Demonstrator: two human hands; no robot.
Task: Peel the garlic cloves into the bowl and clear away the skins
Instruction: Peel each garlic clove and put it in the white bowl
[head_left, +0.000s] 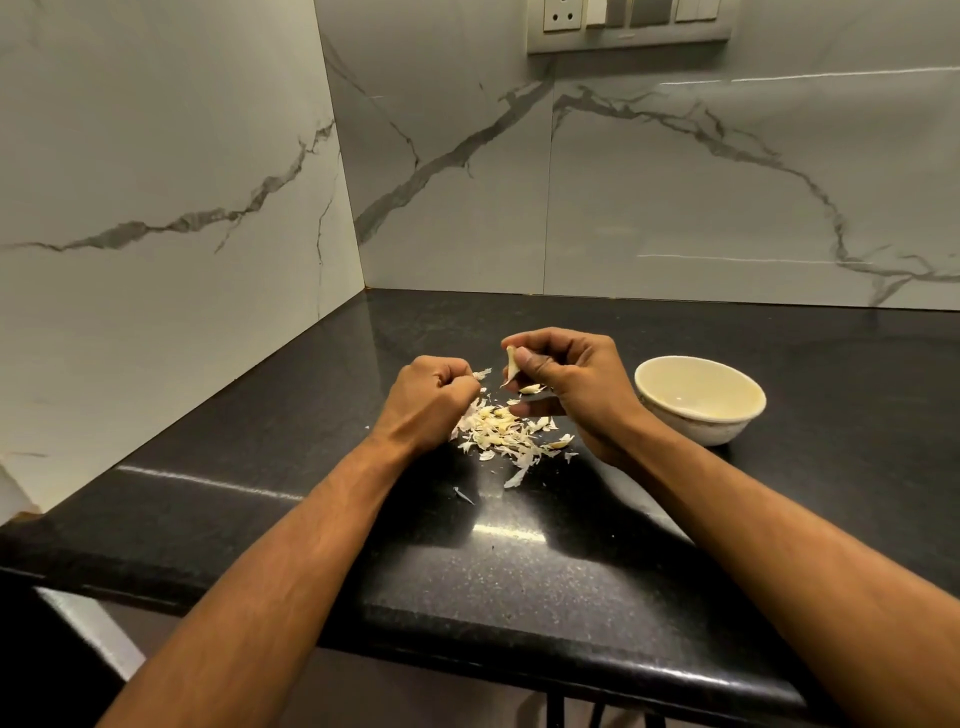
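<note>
Garlic clove (512, 364) stands nearly upright in the right hand (569, 387), pinched between thumb and curled fingers, above the heap of skins (506, 434) on the black counter (519, 571). The left hand (434, 397) is fisted just left of it, apparently pinching a skin flake (482, 373). The bowl (698, 397) sits right of the right hand, so that hand is nearer.
</note>
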